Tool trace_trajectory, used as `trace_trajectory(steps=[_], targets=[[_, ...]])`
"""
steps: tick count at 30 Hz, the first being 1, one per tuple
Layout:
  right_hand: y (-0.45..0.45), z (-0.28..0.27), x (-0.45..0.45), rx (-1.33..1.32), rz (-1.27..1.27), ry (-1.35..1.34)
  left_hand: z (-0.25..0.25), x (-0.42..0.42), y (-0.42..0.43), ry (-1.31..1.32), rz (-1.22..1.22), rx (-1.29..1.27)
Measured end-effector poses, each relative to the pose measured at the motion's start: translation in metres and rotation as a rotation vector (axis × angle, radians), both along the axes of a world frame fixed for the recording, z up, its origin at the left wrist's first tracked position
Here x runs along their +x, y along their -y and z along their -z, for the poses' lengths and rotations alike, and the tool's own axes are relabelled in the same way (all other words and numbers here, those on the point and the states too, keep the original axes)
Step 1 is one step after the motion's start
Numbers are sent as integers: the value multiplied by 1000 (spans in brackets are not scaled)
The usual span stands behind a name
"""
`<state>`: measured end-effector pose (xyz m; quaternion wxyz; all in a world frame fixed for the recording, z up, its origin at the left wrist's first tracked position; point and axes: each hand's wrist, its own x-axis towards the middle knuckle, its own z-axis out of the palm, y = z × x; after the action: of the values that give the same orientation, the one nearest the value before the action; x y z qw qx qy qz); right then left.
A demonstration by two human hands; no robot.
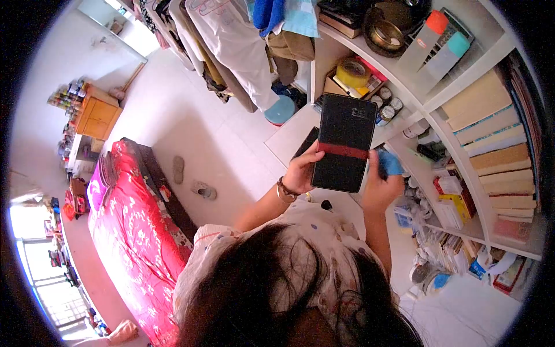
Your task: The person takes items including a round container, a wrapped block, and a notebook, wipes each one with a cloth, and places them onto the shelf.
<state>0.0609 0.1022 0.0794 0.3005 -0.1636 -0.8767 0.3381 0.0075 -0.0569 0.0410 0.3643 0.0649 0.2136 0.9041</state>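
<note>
A black notebook [342, 118] with a dark red band across its middle is held up in front of me. My left hand [302, 172] grips its lower left side, thumb on the cover near the band. At the notebook's right edge is my right hand [383, 188], its fingers closed around a crumpled blue cloth [390, 163]. The right thumb is close to the cover; whether it touches cannot be made out. Behind the notebook, another dark flat object [306, 142] shows on the white surface, partly hidden.
A white shelf unit [428, 107] curves along my right, with rows of books [500, 156], jars [388, 110], a tape roll [352, 73] and spray cans [425, 43]. Clothes [231, 52] hang ahead. A bed with a red cover [136, 231] stands left; slippers [203, 190] lie on the floor.
</note>
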Motion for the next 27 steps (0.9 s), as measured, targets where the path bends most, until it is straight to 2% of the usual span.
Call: trace_trajectory(steps=[2, 3, 6, 8, 9, 11, 12, 14, 15, 18, 20, 22, 23, 25, 26, 27], targets=[[-4, -10, -14, 43, 5, -345, -5, 3, -3, -19, -13, -17], [-9, -9, -18, 43, 6, -339, -9, 6, -4, 12, 13, -19], [-21, -15, -35, 122, -115, -180, 5, 7, -8, 115, 90, -5], [-12, -33, -45, 541, -464, -4, 10, 6, -13, 192, 143, 7], [-8, -24, -46, 441, -537, 23, 9, 6, -16, 131, 73, -44], [-1, -16, -40, 425, -616, 40, 20, -6, -22, 43, 13, -55], [3, -13, -35, 409, -695, 58, 43, -14, -23, -21, -124, -225], [16, -9, -16, 449, -782, 121, 11, -16, -20, 131, -216, -218], [20, -8, -8, 492, -865, 180, 8, -30, -14, 98, -77, 15], [19, -8, 4, 496, -831, 231, -5, -28, -13, 73, -85, -108], [11, -15, -4, 540, -768, 203, 9, -26, -14, 53, -34, -44], [4, -27, -18, 586, -415, 120, -12, -12, -26, -121, -153, -345], [2, -30, -24, 586, -411, 122, -7, -7, -34, -336, -241, -307], [3, -32, -32, 599, -379, 44, 4, -7, -31, -375, -240, -397], [11, -32, -25, 639, -491, 136, 8, -10, -27, -375, -232, -453], [15, -19, -15, 588, -628, 144, 3, -12, -26, -363, -351, -439]])
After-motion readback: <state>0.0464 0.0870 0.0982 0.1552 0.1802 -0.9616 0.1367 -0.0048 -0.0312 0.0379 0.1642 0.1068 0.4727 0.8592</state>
